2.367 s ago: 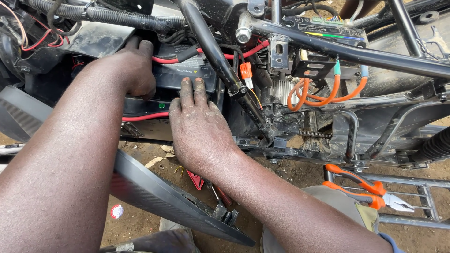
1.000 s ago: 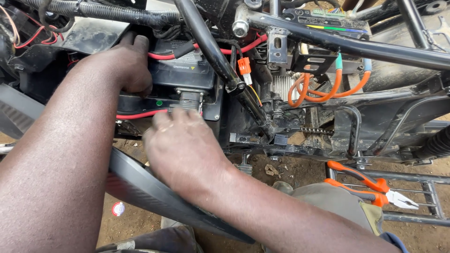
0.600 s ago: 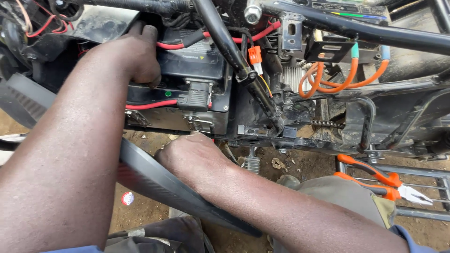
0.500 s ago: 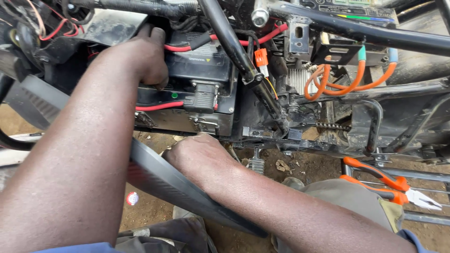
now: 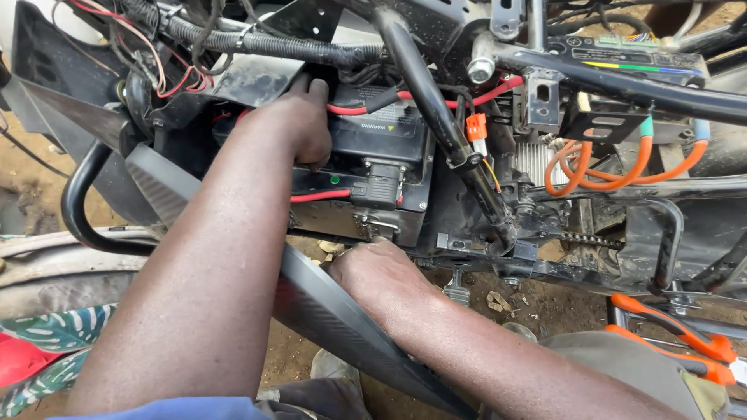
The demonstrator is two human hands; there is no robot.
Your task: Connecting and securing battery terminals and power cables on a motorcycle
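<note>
Here, black battery box [image 5: 381, 167] between both hands' fingers [image 5: 315, 117]

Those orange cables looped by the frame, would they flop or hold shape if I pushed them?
The orange cables look thick and keep smooth loops unsupported, so they are probably springy rather than floppy. Their upper ends seem to run up behind the frame tube, so they would likely bend, not slide.

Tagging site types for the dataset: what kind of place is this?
Likely an open-air, roadside-style repair spot. A stripped motorcycle frame with exposed orange cables stands on bare dirt ground, pliers lie close by, and the left hand and right hand work at its black battery box.
</note>
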